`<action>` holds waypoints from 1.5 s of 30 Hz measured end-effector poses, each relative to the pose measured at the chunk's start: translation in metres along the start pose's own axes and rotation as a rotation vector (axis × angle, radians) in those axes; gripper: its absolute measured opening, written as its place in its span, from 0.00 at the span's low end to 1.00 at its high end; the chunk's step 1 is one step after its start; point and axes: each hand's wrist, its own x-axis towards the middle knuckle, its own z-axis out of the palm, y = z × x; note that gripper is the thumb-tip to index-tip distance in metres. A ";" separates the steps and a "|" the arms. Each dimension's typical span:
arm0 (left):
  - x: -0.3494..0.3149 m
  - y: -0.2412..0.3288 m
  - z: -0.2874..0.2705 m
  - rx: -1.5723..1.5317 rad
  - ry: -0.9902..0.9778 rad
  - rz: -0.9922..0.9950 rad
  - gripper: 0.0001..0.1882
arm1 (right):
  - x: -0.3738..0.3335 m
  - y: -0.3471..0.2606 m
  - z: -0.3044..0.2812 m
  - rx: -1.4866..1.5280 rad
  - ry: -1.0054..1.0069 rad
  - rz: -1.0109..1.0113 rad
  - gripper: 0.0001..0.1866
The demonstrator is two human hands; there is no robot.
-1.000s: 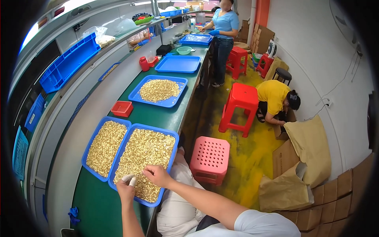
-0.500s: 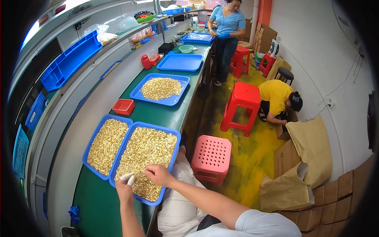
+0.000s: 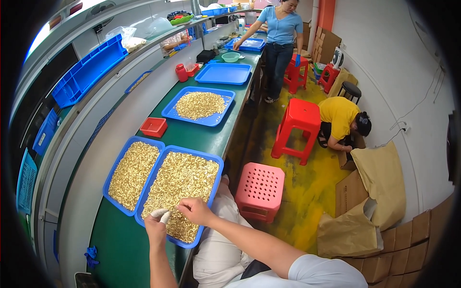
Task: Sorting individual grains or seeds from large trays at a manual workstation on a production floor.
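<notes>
The left hand (image 3: 156, 229) topped a nearly upright forearm (image 3: 162, 269), its partly white-covered fingers (image 3: 165, 218) bent toward the right hand (image 3: 196, 211) (just beside it). The right forearm (image 3: 250, 235) slanted in from the lower right, that hand's fingers curled.

Along the left side, a green-topped bench (image 3: 114, 242) is backed by a pale panel (image 3: 79, 192) and overhung by a long shelf (image 3: 156, 42). The right side is closed by a white wall (image 3: 384, 67), on which a socket (image 3: 406, 128) is mounted; at the far end, an orange-red column (image 3: 327, 18) is seen. The yellow floor (image 3: 307, 192) is marked by dark patches. A pink stool (image 3: 260, 185) is placed near the bench, with a red stool (image 3: 303, 114) set farther off. At the near right, brown cartons (image 3: 403, 237) are stacked.
</notes>
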 end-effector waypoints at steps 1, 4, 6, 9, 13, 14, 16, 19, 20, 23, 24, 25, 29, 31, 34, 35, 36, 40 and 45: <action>0.000 0.001 0.002 0.001 -0.010 -0.003 0.07 | 0.000 0.001 -0.001 -0.003 0.009 0.004 0.11; 0.002 0.000 0.003 0.000 0.024 0.023 0.07 | 0.001 0.003 0.000 0.004 0.040 0.009 0.11; 0.003 -0.001 -0.001 0.026 0.015 0.017 0.07 | 0.002 0.003 0.002 0.007 0.042 -0.024 0.11; 0.003 0.001 0.004 0.038 0.030 0.027 0.07 | 0.003 0.006 0.001 -0.003 0.050 -0.017 0.13; 0.004 -0.004 0.001 0.135 0.020 0.105 0.07 | 0.004 0.007 0.000 -0.042 0.049 -0.040 0.15; 0.004 -0.005 0.001 0.215 0.034 0.144 0.07 | 0.004 0.004 0.000 -0.060 0.037 -0.049 0.14; 0.003 -0.002 0.003 0.218 0.041 0.162 0.06 | 0.004 0.003 0.002 -0.042 0.043 -0.023 0.14; 0.001 0.005 0.008 0.117 -0.055 0.069 0.07 | 0.003 0.003 0.001 -0.041 0.033 -0.102 0.15; 0.002 0.002 0.009 0.089 -0.062 0.036 0.07 | 0.003 0.002 0.000 -0.035 0.016 -0.095 0.15; 0.003 -0.004 0.008 0.082 -0.031 0.040 0.08 | 0.002 0.004 0.000 -0.011 0.014 -0.061 0.15; 0.003 -0.006 0.007 0.102 0.011 0.079 0.08 | 0.002 0.005 -0.001 0.010 0.027 -0.037 0.15; 0.004 -0.007 0.006 0.103 0.006 0.076 0.08 | 0.003 0.004 0.000 0.010 0.031 -0.033 0.15; 0.003 -0.005 0.002 0.074 0.086 0.121 0.08 | 0.003 0.002 -0.001 0.013 0.032 -0.015 0.16; 0.004 -0.005 0.003 0.031 0.078 0.101 0.07 | 0.004 0.002 -0.001 0.014 0.035 0.001 0.15; 0.002 0.000 0.009 0.029 0.021 0.068 0.07 | 0.003 0.003 -0.003 0.010 0.028 -0.021 0.13; 0.002 0.000 0.009 0.030 0.019 0.067 0.07 | 0.003 0.003 -0.003 0.010 0.031 -0.019 0.13; 0.004 -0.001 0.008 0.035 0.011 0.053 0.06 | 0.003 0.003 -0.003 0.013 0.030 -0.031 0.13; 0.006 0.002 0.008 0.068 0.028 0.026 0.05 | 0.003 0.006 0.000 0.003 0.040 -0.058 0.12; 0.010 -0.002 0.003 0.140 0.002 0.033 0.03 | 0.003 0.006 -0.001 0.020 0.038 -0.029 0.12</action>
